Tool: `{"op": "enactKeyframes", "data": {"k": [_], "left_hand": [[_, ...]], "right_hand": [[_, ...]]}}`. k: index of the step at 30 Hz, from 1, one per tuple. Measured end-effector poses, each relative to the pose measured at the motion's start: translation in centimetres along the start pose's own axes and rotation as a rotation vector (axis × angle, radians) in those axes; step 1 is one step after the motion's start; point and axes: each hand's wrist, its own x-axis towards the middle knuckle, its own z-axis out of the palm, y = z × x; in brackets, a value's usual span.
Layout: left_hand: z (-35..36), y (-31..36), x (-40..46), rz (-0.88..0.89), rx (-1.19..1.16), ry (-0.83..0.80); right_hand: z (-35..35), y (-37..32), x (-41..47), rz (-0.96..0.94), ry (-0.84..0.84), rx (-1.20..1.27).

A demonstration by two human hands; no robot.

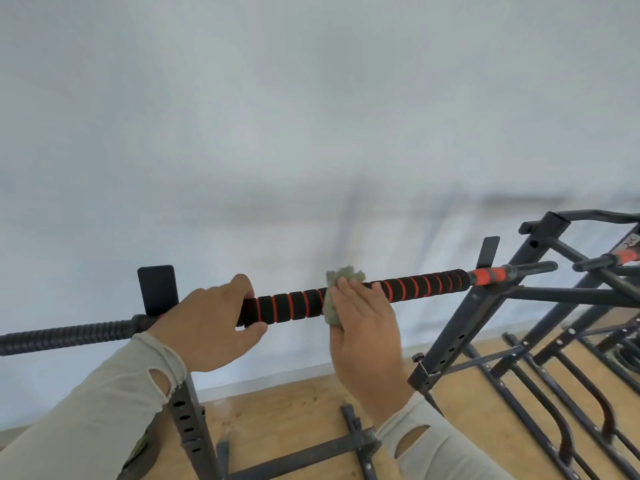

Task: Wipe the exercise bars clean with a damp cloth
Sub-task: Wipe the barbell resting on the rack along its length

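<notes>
left hand (207,323): wrapped round the bar (287,306) at the foam grip's left end, thumb underneath
right hand (363,327): fingers fairly straight, pressing cloth (337,292) onto the grip mid-bar; thumb hidden, probably no pinch
bar: lies across black rack (460,327) hooks, near white wall (311,116)
floor (294,420): wood, more black frames lying right

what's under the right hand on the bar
A grey-green cloth lies under the right hand, pressed against the black-and-red foam grip of the bar. Cloth edges show above the fingers and below the thumb side; the foam beneath cloth and hand is hidden.
</notes>
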Motion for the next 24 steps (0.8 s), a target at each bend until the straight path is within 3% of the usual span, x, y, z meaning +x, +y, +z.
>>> {"op": "enactKeyframes", "data": {"k": [5,11,16,21,24], "left_hand": [[0.3,-0.7,0.4,0.05,0.054,-0.032],[0.6,-1.1,0.2,-0.005,-0.049,0.008],[0.6,-1.3,0.2,0.051,-0.015,0.044],[0.6,-1.3,0.2,0.108,-0.013,0.061],[0.6,-0.9,0.0,0.097,0.002,0.056]], "right_hand": [[3.1,-8.3,-0.3,-0.306,-0.072,0.189],[2.1,-1.9,0.5,-0.431,-0.058,0.013],[-1.2,6.8,1.6,-0.216,-0.037,-0.128],[-6.4,15.8,2.2,0.24,-0.189,-0.288],[-7.6,18.3,3.2,0.42,-0.216,-0.318]]}}
